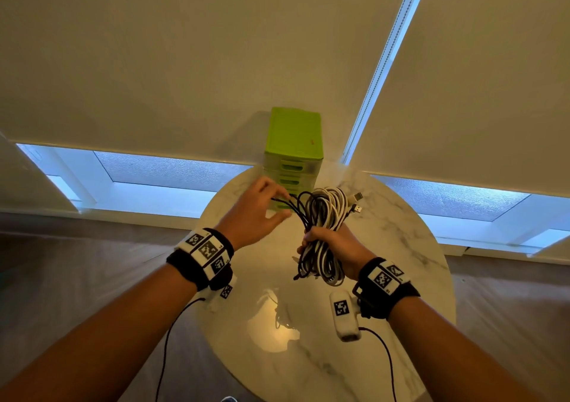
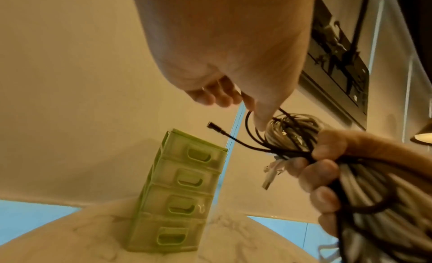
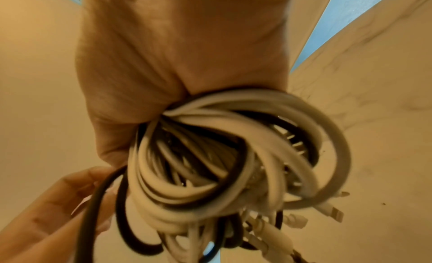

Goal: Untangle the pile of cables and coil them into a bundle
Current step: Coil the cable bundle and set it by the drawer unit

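My right hand (image 1: 320,238) grips a coiled bundle of white and black cables (image 1: 324,210) round its middle, held upright above the round marble table (image 1: 385,278). My left hand (image 1: 283,205) pinches one thin black cable (image 1: 294,208) that runs out of the bundle's top left. In the left wrist view that black cable (image 2: 246,122) passes between thumb and fingers of the left hand (image 2: 243,100), and its plug end (image 2: 211,125) sticks out free. The right wrist view is filled by the bundle's loops (image 3: 233,156) below the right hand (image 3: 163,72). USB plugs (image 1: 357,207) poke out at the right.
A green mini drawer unit (image 1: 293,136) stands at the table's far edge, just behind my left hand. Roller blinds and a window lie beyond it. Wooden floor surrounds the table. Thin black wrist-camera leads hang from both forearms.
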A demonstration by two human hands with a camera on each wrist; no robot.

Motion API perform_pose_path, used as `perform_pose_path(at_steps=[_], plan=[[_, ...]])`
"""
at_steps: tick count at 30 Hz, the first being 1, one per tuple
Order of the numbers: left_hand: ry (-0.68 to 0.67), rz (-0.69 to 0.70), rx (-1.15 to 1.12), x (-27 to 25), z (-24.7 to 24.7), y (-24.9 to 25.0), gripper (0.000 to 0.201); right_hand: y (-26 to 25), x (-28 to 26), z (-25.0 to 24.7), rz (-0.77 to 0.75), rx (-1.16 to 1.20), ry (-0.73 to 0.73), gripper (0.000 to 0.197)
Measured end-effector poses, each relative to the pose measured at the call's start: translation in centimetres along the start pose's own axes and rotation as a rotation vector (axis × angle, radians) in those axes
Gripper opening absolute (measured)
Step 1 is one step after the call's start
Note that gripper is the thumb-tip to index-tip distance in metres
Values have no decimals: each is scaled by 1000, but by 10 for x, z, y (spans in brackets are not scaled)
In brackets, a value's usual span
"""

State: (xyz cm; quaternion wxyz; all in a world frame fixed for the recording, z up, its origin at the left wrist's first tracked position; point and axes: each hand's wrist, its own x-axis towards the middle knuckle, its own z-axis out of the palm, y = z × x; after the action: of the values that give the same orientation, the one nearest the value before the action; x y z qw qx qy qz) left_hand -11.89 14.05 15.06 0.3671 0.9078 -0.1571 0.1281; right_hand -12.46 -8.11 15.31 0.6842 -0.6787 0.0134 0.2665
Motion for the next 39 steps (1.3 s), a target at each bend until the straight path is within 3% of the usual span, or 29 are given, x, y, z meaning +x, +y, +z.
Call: perform_pose_path(at_steps=[1, 4, 6, 11, 15, 19, 24, 28, 33, 35, 39], plan=[[35, 25, 97, 2, -1, -3, 43, -1, -1, 0, 6, -3, -19, 7], [-38, 42, 251, 9, 5, -12, 36, -3, -4, 4, 2, -13, -78, 8], [-71, -37, 84, 9, 6, -7, 23, -2, -2, 6, -10, 14, -66, 9], [-94, -330, -140, 16, 11, 10, 18, -2, 2, 7, -31, 26, -37, 16], [-206, -390, -318, 21, 8, 7, 12, -2, 6, 8, -64, -27, 40, 34], [-256, -398, -573, 18, 10, 12, 12, -8, 6, 5, -32, 102, -24, 39], [-185, -328, -646, 25, 16, 18, 7, -18, 3, 3, 6, 150, -84, 24], [-184, -249, -599, 28, 22, 19, 4, -19, 5, 4, -3, 48, 7, 30], [-82, -144, -369, 28, 22, 14, 20, -14, 9, 10, -75, 252, 162, 13], [-121, -304, -367, 21, 12, 8, 24, -11, 12, 8, -78, 449, 159, 7], [-599, -850, -575, -1, 3, 0, 92, -4, 15, 8, -212, 693, 131, 15]])
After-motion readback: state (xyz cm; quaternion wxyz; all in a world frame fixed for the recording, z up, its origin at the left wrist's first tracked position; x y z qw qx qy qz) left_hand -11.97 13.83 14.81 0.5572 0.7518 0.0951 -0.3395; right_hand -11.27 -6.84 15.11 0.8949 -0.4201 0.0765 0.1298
